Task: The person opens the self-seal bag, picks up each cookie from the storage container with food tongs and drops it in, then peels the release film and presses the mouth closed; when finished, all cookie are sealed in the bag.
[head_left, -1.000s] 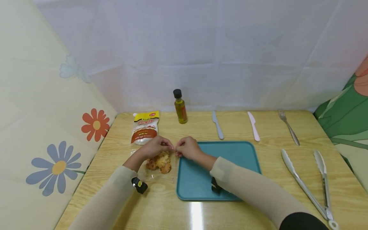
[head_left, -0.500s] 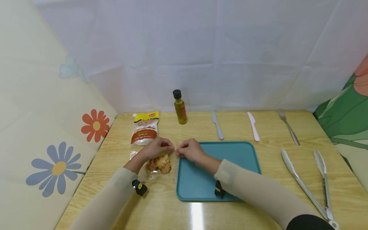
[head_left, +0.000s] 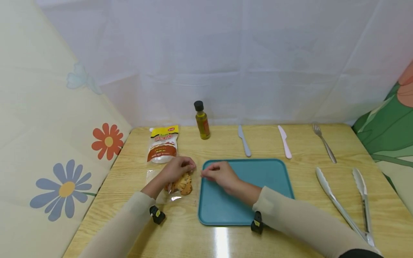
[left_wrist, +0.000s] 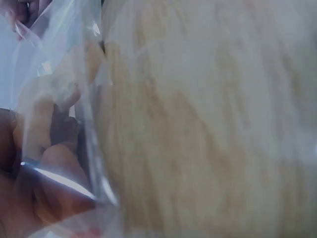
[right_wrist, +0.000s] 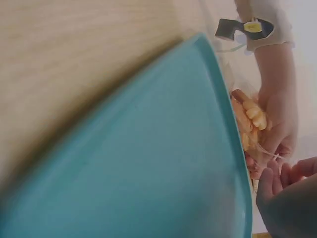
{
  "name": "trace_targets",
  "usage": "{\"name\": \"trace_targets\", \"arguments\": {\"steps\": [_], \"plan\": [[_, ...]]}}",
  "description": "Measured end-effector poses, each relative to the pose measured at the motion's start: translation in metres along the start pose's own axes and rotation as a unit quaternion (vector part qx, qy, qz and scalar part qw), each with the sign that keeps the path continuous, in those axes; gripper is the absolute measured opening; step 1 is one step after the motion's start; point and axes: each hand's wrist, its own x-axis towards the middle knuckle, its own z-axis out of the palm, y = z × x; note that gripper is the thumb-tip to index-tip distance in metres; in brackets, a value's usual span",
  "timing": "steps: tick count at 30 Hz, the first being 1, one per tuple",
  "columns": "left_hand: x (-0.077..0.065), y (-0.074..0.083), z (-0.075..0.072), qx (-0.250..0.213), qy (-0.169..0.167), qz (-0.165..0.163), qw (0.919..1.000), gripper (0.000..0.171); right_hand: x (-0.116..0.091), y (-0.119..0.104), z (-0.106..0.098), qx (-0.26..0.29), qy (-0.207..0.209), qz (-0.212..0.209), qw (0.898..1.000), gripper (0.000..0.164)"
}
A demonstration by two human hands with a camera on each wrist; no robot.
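Note:
A clear plastic bag (head_left: 175, 199) of golden-brown cookies (head_left: 183, 184) lies on the table left of the tray. My left hand (head_left: 177, 168) reaches over the bag and pinches its far right edge. In the left wrist view, the film (left_wrist: 91, 148) stretches up to the fingers. My right hand (head_left: 222, 173) is over the left far corner of the teal tray (head_left: 245, 193), thumb and fingertips drawn together. A small gap separates it from my left hand in the head view. I cannot tell whether a bit of film is between its fingertips.
Behind the bag lies a printed food packet (head_left: 163, 144), with an oil bottle (head_left: 202, 123) standing to its right. A blue knife (head_left: 244, 140), a pink knife (head_left: 285, 142) and a fork (head_left: 324, 142) lie along the back. Metal tongs (head_left: 342, 206) lie at the right.
My right hand has moved right and slightly nearer, away from my left hand, widening the gap between the fingertips. My left hand has hardly moved.

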Motion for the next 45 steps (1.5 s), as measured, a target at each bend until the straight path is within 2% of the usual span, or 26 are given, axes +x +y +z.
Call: {"name": "trace_targets", "arguments": {"steps": [6,11,20,26,36,41,45], "plan": [[-0.001,0.000,0.003,-0.004,0.010,-0.005,0.9999,0.017,-0.016,-0.001,-0.015,0.088,-0.028,-0.001,0.996,0.012],[-0.002,0.000,0.004,0.007,0.018,0.000,0.9998,0.016,-0.031,-0.002,-0.029,0.122,-0.045,-0.006,0.991,0.009],[-0.004,0.001,0.006,0.044,0.033,0.008,0.9984,0.015,-0.060,0.000,-0.048,0.148,-0.070,-0.020,0.986,0.006],[-0.004,0.002,0.007,0.041,0.036,0.010,0.9985,0.015,-0.080,0.004,-0.056,0.169,-0.085,-0.020,0.982,0.011],[-0.005,0.004,0.006,0.047,0.037,0.013,0.9981,0.016,-0.107,0.008,-0.058,0.171,-0.106,-0.024,0.979,0.005],[-0.005,0.004,0.006,0.046,0.035,0.011,0.9983,0.016,-0.115,0.011,-0.058,0.173,-0.108,-0.016,0.979,0.005],[-0.005,0.004,0.007,0.046,0.034,0.006,0.9984,0.016,-0.118,0.014,-0.058,0.180,-0.117,-0.026,0.976,0.006]]}}
